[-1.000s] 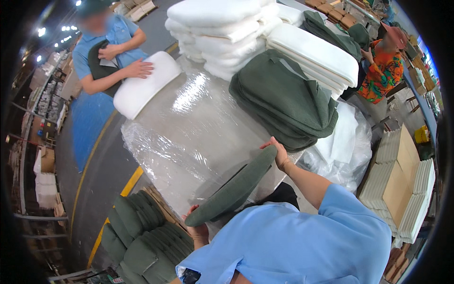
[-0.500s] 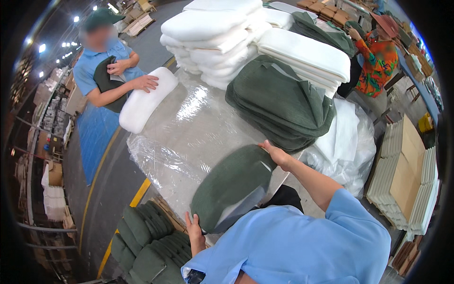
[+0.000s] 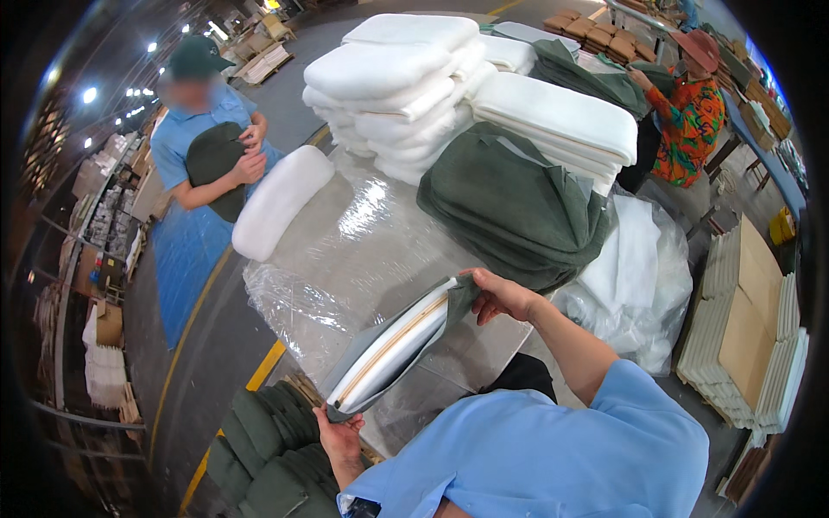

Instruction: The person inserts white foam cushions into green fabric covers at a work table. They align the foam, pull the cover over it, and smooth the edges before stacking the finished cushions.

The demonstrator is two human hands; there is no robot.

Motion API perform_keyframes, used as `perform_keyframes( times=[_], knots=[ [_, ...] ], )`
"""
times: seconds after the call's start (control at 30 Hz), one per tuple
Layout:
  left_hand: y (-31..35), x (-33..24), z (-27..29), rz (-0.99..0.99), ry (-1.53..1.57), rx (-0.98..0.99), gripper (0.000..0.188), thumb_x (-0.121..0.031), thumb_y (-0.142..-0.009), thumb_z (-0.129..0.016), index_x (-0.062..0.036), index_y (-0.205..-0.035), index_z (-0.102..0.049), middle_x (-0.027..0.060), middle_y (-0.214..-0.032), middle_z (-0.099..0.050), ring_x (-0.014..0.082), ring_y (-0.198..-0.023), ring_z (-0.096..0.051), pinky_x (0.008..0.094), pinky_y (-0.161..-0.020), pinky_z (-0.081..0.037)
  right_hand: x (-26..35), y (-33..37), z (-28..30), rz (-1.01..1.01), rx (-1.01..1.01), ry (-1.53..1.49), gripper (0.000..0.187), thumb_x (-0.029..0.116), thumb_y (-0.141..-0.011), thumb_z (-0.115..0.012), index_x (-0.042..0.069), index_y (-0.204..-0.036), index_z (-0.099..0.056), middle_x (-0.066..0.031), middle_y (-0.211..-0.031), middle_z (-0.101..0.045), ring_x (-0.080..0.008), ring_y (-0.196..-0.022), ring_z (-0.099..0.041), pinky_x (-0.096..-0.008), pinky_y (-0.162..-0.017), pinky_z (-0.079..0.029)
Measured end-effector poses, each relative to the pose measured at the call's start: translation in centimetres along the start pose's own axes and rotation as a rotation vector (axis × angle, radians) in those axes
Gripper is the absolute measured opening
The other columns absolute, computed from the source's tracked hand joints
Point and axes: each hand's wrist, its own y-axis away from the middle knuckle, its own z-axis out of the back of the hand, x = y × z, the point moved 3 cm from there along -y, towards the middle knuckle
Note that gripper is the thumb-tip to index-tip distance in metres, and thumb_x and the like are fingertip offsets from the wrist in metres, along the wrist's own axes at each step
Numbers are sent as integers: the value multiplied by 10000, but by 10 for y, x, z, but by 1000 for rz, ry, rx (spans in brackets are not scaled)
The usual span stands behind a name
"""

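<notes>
I hold a long cushion [image 3: 393, 347] in a green cover, turned on edge so the open side shows white foam inside. My left hand [image 3: 339, 434] grips its near lower end. My right hand [image 3: 501, 294] grips the far upper end, pinching the green cover's edge. The cushion hangs above a table wrapped in clear plastic film [image 3: 363, 242]. Beyond my right hand lies a heap of folded green covers [image 3: 514, 207].
Stacks of white foam pads [image 3: 406, 78] fill the far table. A loose white pad [image 3: 281, 200] lies at the left edge. One person in blue [image 3: 207, 147] hugs a green cushion; another in an orange shirt [image 3: 691, 112] works at far right. Finished green cushions [image 3: 268, 449] pile below left.
I turned the cushion from its flat green face to its open edge, showing the white foam. The person in blue took a hand off the loose white pad.
</notes>
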Motion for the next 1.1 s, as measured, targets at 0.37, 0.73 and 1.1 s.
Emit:
perform_keyframes(
  times=[0.37, 0.73, 1.1],
  knots=[
    [16, 4, -9, -147, -42, 50, 536, -461, -1121, -483, -68, -1487, -497, 119, -1250, -656, 229, -880, -671, 398, -813, -579, -17, -17, -8, 50, -349, 31, 486, 530, -1013, -611, 140, -1297, -554, -62, -828, -603, -161, -594, -633, -341, -553, -588],
    [33, 3, -23, -231, 43, -19, 634, -558, -1124, -393, -34, -1447, -544, 88, -1056, -700, 141, -744, -662, 312, -673, -580, -39, -22, 0, 38, -456, 120, 583, 695, -1005, -525, 153, -1216, -570, -69, -676, -601, -193, -502, -614, -327, -520, -553],
    [24, -1, -13, -212, -174, -23, 515, -398, -1118, -529, -55, -1502, -521, 80, -1065, -699, 129, -664, -652, 281, -604, -571, -32, -29, -5, 65, -444, 170, 625, 720, -994, -519, 129, -1195, -563, -67, -648, -592, -199, -499, -618, -336, -509, -543]
  ],
)
